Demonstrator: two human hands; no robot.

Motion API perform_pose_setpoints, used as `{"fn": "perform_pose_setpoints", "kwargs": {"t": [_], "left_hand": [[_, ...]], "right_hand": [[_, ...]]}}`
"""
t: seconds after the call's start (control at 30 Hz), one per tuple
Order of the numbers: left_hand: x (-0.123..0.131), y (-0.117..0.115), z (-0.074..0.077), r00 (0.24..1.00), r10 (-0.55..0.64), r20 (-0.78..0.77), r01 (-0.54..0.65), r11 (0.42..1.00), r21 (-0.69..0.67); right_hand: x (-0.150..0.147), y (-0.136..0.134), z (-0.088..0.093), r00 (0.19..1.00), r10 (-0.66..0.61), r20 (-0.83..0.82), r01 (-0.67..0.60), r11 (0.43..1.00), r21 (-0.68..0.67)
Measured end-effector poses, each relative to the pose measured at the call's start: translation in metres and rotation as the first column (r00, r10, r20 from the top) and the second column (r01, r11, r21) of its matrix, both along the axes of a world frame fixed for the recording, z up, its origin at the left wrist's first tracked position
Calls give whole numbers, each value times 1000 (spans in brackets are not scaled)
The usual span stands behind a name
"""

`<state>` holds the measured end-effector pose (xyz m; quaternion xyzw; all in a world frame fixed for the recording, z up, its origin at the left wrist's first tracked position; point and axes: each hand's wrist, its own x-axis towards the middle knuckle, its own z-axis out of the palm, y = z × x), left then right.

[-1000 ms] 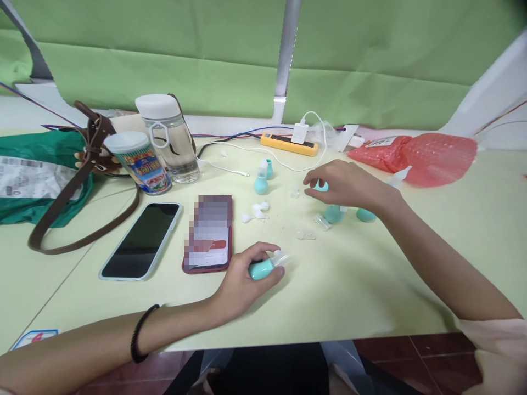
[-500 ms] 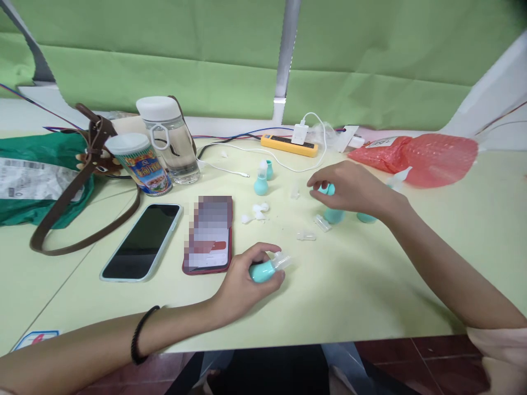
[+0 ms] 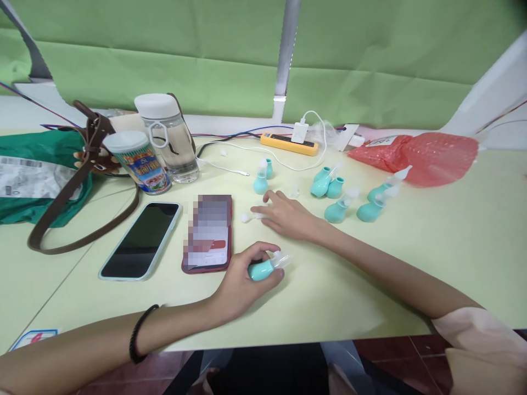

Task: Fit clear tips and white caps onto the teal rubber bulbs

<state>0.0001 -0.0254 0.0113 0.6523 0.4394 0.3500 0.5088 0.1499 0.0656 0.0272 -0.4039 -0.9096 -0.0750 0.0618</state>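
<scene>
1. Left hand is curled around a teal bulb, which lies tilted between thumb and fingers, its clear tip pointing rightward.
2. Right hand lies low over the white bits, fingers loosely parted; whether it pinches one, I cannot tell.
3. Held in the left hand, the teal bulb sits nearer the person than the right hand, apart from it.
4. Just past the right fingertips, a tipped bulb stands upright, an open bulb close behind it.
5. Beyond the right forearm, the counter carries a bulb trio, a single bulb and, farther right, a bulb pair.
6. Just beside the left hand lies a red phone; farther left, a black phone.
7. Farther back stand a cup and bottle; a power strip lies centrally, a red bag right.
</scene>
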Motion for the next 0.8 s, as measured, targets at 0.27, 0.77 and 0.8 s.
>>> {"fn": "perform_pose_setpoints", "kwargs": {"t": [0.27,0.77,0.8], "left_hand": [[0,1,0,1000,15,9,-15,1000,1],[-3,-1,0,988,123,91,-122,992,-13],[-3,-1,0,988,130,83,-129,992,-15]], "right_hand": [[-2,8,-7,987,143,-66,-141,989,41],[47,-42,31,615,-172,-769,-527,636,-563],[47,-43,28,592,-203,-780,-537,622,-570]]}}
